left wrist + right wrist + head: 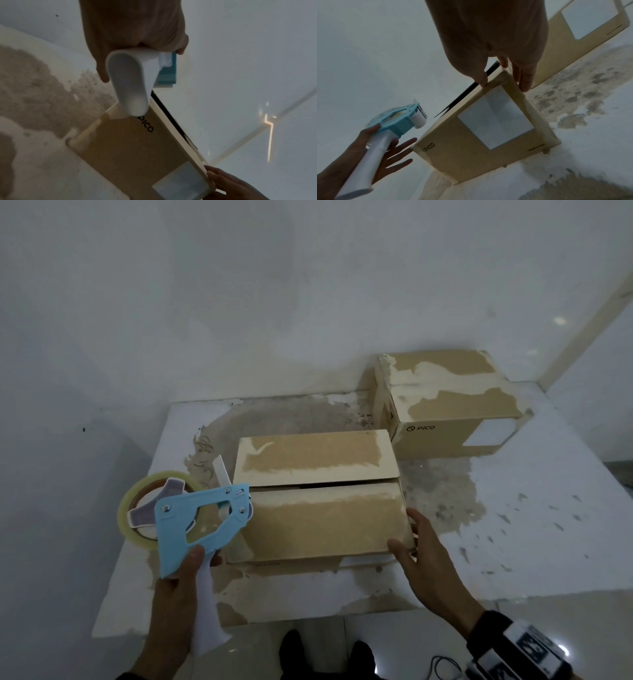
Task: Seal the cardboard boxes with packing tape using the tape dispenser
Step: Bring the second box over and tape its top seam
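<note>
Left hand (174, 594) holds the tape dispenser (202, 518) just left of the near box (322, 522), thumb hooked over it and fingers (404, 145) splayed, so it may slip. Right hand (428, 559) grips the box's right corner. The seam (322, 486) gapes, so the tape may wrinkle.

Read "PICO" in black, beside a small round logo, on the front side of the far box (442, 440), toward its left end. Read the same "PICO" in black near one end of the front side of the near box (453, 155), legible in both wrist views. Made out "Made in China" in small black print near the other end of that side, past the white label (494, 119), with the last letters blurred. Found no legible print on that label.
</note>
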The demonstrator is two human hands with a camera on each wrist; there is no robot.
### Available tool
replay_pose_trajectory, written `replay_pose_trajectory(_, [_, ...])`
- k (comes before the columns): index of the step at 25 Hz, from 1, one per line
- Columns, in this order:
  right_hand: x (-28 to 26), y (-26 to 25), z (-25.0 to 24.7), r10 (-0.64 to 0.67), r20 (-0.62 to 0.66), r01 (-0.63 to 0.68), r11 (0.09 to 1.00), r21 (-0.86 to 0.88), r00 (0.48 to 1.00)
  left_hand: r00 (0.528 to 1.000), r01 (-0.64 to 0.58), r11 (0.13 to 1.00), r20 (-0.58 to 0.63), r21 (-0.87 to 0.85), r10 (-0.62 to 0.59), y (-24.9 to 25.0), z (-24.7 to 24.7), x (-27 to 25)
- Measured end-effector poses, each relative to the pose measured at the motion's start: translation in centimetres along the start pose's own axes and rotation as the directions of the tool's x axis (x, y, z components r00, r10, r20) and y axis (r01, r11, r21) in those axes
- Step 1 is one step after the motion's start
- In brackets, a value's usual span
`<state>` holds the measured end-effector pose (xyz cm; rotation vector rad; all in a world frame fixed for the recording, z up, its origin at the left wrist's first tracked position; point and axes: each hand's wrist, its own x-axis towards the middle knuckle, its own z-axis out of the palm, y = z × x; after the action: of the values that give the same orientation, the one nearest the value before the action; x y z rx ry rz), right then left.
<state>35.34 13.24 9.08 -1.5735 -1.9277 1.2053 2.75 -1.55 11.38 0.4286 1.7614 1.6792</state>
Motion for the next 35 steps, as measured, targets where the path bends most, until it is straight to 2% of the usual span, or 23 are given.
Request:
replay_pose_trajectory(2, [-0.2,-0.6,-0.9,0.032,0.026,-0.032,0.999,-0.011,0.999,0.99,-0.093,0.978,-0.087,0.188,0.11,2.2,0.4,-0.4])
replay_pose_trajectory(3, [-0.1,-1.4,-1.5,0.026,0.003,-0.026,0.999,-0.026,1.0,0.986,-0.14,0.972,-0.062,0.191,0.155,3.5,0.9,-0.4])
replay_pose_trajectory(5, [0.2,-4.5,-3.0,-0.091,-0.081,0.085,0.993,-0.081,0.993,0.966,-0.258,0.942,0.093,0.215,0.243,6.4,3.0,-0.4])
replay_pose_trajectory(6, [0.4,-7.0,-3.6,-0.188,-0.07,0.181,0.98,-0.086,0.98,0.94,-0.332,0.913,0.17,0.238,0.297,7.7,4.4,-0.2])
replay_pose_trajectory(8, [0.4,-12.2,-4.0,-0.339,0.106,0.34,0.94,0.01,0.935,0.87,-0.466,0.865,0.275,0.187,0.409,9.5,7.2,-0.1])
replay_pose_trajectory(9, [0.5,-14.5,-3.8,-0.376,0.208,0.365,0.927,0.091,0.903,0.846,-0.492,0.865,0.286,0.094,0.45,10.8,8.7,-0.2])
replay_pose_trajectory(11, [1.3,-17.5,-2.9,-0.392,0.282,0.344,0.916,0.204,0.876,0.741,-0.599,0.793,0.451,0.109,0.498,11.3,11.0,0.0])
replay_pose_trajectory(12, [1.9,-18.2,-2.3,-0.387,0.265,0.326,0.913,0.245,0.883,0.772,-0.54,0.838,0.443,0.08,0.456,11.1,12.3,0.0])
replay_pose_trajectory(13, [2.5,-18.6,-1.8,-0.384,0.231,0.311,0.902,0.299,0.894,0.77,-0.538,0.838,0.46,0.096,0.442,10.7,13.5,-0.5])
replay_pose_trajectory(14, [3.1,-18.7,-1.3,-0.382,0.188,0.294,0.881,0.372,0.905,0.725,-0.581,0.809,0.51,0.093,0.463,9.9,14.6,-0.8])
replay_pose_trajectory(18, [4.1,-17.2,-0.1,-0.292,-0.001,0.249,0.812,0.528,0.956,0.683,-0.674,0.73,0.467,0.109,0.561,6.7,17.0,-2.3])
replay_pose_trajectory(20, [4.4,-16.2,-0.4,-0.24,-0.057,0.226,0.775,0.59,0.969,0.678,-0.684,0.714,0.492,0.15,0.546,5.9,17.1,-2.0])
replay_pose_trajectory(21, [4.6,-15.7,-1.0,-0.22,-0.065,0.212,0.752,0.625,0.973,0.699,-0.662,0.729,0.497,0.177,0.514,6.5,16.9,-1.6])
replay_pose_trajectory(22, [4.7,-15.1,-1.6,-0.205,-0.073,0.202,0.734,0.648,0.976,0.748,-0.597,0.784,0.473,0.171,0.466,7.1,16.9,-0.8])
replay_pose_trajectory(23, [4.9,-14.5,-2.3,-0.188,-0.076,0.191,0.727,0.66,0.979,0.825,-0.43,0.898,0.444,0.093,0.349,8.5,16.9,0.1])
replay_pose_trajectory(24, [5.0,-13.9,-3.0,-0.17,-0.076,0.177,0.724,0.666,0.983,0.879,-0.154,0.988,0.452,-0.033,0.152,10.1,17.0,1.2])
replay_pose_trajectory(25, [5.1,-13.4,-3.5,-0.161,-0.072,0.167,0.722,0.672,0.984,0.854,0.151,0.979,0.517,-0.136,-0.06,11.9,17.0,2.3])
replay_pose_trajectory(26, [5.1,-12.8,-3.9,-0.169,-0.07,0.172,0.723,0.669,0.983,0.777,0.364,0.92,0.591,-0.146,-0.214,13.5,17.0,3.2])
replay_pose_trajectory(27, [5.1,-12.4,-4.1,-0.189,-0.075,0.191,0.729,0.657,0.979,0.701,0.455,0.888,0.645,-0.074,-0.305,14.8,17.1,4.0])
replay_pose_trajectory(28, [5.0,-12.0,-4.4,-0.214,-0.082,0.216,0.74,0.637,0.973,0.652,0.475,0.88,0.669,0.007,-0.357,15.5,17.2,4.5])
replay_pose_trajectory(29, [4.9,-11.7,-4.6,-0.241,-0.093,0.246,0.749,0.615,0.966,0.632,0.458,0.886,0.675,0.071,-0.381,15.9,17.4,4.6])
replay_pose_trajectory(32, [4.6,-11.0,-5.2,-0.294,-0.118,0.306,0.753,0.583,0.948,0.656,0.398,0.907,0.647,0.139,-0.387,15.5,17.7,4.6])
replay_pose_trajectory(35, [4.4,-10.8,-5.2,-0.314,-0.108,0.317,0.75,0.58,0.943,0.65,0.405,0.892,0.623,0.202,-0.436,14.5,17.1,4.2])
